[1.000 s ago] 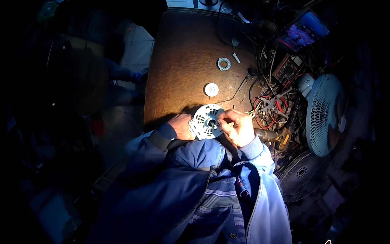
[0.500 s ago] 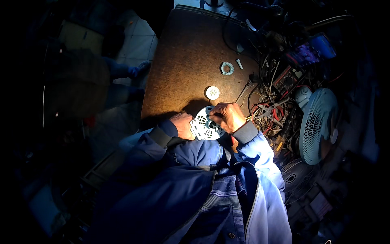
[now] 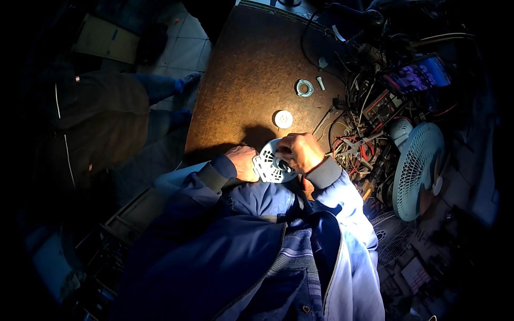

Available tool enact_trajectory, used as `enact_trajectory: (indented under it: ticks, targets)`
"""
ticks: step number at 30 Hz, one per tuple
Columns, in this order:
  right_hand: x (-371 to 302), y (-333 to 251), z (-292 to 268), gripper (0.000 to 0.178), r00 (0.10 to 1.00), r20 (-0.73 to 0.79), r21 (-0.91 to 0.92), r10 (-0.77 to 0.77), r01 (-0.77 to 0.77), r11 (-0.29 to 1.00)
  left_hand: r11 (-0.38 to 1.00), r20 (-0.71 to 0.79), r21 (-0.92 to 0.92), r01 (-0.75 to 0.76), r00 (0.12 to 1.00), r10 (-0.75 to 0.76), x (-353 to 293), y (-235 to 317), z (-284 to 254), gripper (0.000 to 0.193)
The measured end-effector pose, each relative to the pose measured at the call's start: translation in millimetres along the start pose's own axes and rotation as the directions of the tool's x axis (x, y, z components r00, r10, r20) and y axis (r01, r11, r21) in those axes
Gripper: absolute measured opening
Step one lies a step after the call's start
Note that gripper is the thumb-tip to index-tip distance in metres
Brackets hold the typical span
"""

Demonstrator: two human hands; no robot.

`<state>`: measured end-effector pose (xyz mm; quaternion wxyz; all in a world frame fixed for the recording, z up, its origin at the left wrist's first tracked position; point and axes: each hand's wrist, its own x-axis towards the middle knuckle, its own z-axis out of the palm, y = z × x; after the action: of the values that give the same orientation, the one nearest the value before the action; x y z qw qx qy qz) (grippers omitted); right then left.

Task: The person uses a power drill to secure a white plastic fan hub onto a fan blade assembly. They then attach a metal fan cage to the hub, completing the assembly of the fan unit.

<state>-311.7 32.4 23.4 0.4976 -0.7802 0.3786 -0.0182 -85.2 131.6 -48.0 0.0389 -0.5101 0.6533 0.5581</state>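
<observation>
A pale, round plastic motor cover (image 3: 271, 170) with rings of slots sits at the table's near edge, above my lap. My left hand (image 3: 243, 162) is closed on its left side. Over its right side, my right hand (image 3: 301, 153) is closed with fingertips together near the dark centre. What those fingertips pinch, if anything, is hidden. Just beyond the cover lies a round white knob-like piece (image 3: 283, 119). Farther off are a pale plastic ring nut (image 3: 304, 88) and a short light-coloured pin (image 3: 320, 83).
On the right, tangled wires (image 3: 348, 147), pliers (image 3: 353, 143) and a multimeter (image 3: 381, 107) crowd the brown tabletop (image 3: 251, 59). A lit phone (image 3: 417, 75) lies beyond them. A pale fan (image 3: 420, 171) stands at the right. A person (image 3: 107, 112) is at the left.
The view has shifted slightly, so the table's things appear a little farther right. My hands stay on the motor cover, which looks slightly more tilted.
</observation>
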Motion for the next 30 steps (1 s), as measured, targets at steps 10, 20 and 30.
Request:
enact_trajectory:
  ticks: [10, 20, 30]
  targets:
    - [-147.5, 112.1, 62.9, 0.013, 0.634, -0.503, 0.616, 0.588, -0.214, 0.758, 0.968, -0.02, 0.009, -0.249, 0.968, 0.249, 5.1, -14.3, 15.8, 0.041]
    - [-278.6, 151.0, 148.3, 0.029, 0.063, -0.322, 0.919, 0.945, -0.219, 0.328, 0.918, -0.218, -0.362, -0.162, 0.972, 0.086, -39.3, 20.3, 5.0, 0.086]
    - [-232.9, 186.4, 107.0, 0.039, -0.033, -0.091, 0.851, 0.995, 0.517, 0.095, 0.759, -0.434, -0.536, -0.37, 0.892, 0.128, -17.8, 25.6, 10.9, 0.076]
